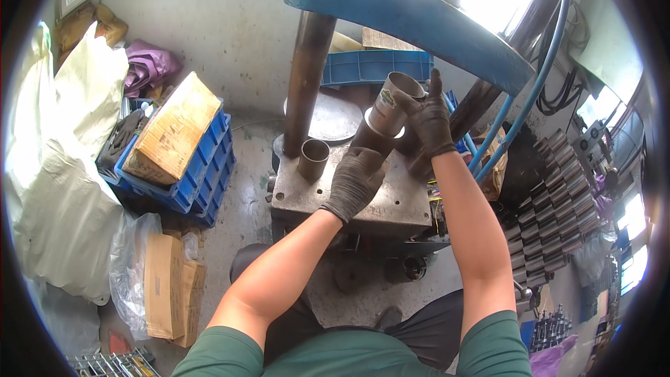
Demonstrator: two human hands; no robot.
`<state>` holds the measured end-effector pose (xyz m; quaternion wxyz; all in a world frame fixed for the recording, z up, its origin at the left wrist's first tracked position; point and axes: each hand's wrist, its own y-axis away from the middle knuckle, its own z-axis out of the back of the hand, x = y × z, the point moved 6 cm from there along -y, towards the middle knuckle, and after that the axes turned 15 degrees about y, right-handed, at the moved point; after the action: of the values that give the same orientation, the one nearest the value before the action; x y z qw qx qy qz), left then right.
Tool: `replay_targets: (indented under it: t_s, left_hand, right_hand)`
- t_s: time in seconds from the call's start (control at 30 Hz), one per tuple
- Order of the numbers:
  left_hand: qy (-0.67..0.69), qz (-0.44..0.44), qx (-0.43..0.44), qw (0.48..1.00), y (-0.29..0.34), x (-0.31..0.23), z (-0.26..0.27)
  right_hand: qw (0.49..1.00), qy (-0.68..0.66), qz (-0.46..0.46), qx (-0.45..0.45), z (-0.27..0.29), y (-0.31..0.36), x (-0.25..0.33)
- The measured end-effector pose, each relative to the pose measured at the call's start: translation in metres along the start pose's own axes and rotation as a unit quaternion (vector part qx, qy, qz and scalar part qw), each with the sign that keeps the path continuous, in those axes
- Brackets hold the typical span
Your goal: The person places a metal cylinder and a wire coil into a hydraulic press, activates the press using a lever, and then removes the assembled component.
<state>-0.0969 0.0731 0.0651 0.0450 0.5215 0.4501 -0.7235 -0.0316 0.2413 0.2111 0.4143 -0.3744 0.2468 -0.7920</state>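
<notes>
A shiny metal sleeve (386, 113) stands slightly tilted over a dark round post (373, 138), with a pale ring at its lower end. My right hand (429, 122), in a dark glove, is against the sleeve's right side. Its thumb lies across the sleeve, and one finger points up, apart from it. In front of the post is my left hand (356, 180), also gloved, with fingers curled; whatever they may hold is hidden. A shorter open metal tube (314, 160) stands upright on the steel plate (293, 192), left of my left hand.
A blue press crossbeam (405, 7) arches above, beside a thick steel column (310, 73). Blue hoses (513, 115) hang at right, near stacked metal tubes (551, 202). Blue crates (209, 181) carry a cardboard box (174, 129) at left. Behind the press is a blue bin (377, 66).
</notes>
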Motion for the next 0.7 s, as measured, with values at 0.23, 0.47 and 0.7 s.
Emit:
replay_targets:
  t_s: [0.23, 0.47, 0.7]
  left_hand:
    - [0.059, 0.044, -0.001, 0.997, -0.005, 0.009, -0.012]
    - [0.067, 0.09, -0.011, 0.994, -0.004, 0.023, -0.013]
    - [0.106, 0.136, -0.003, 0.985, -0.001, 0.026, -0.029]
  right_hand:
    - [0.988, -0.083, -0.095, 0.094, -0.023, -0.032, -0.034]
    - [0.996, -0.016, -0.061, 0.07, -0.02, -0.033, -0.022]
    - [0.991, -0.076, -0.079, 0.082, -0.025, -0.04, -0.039]
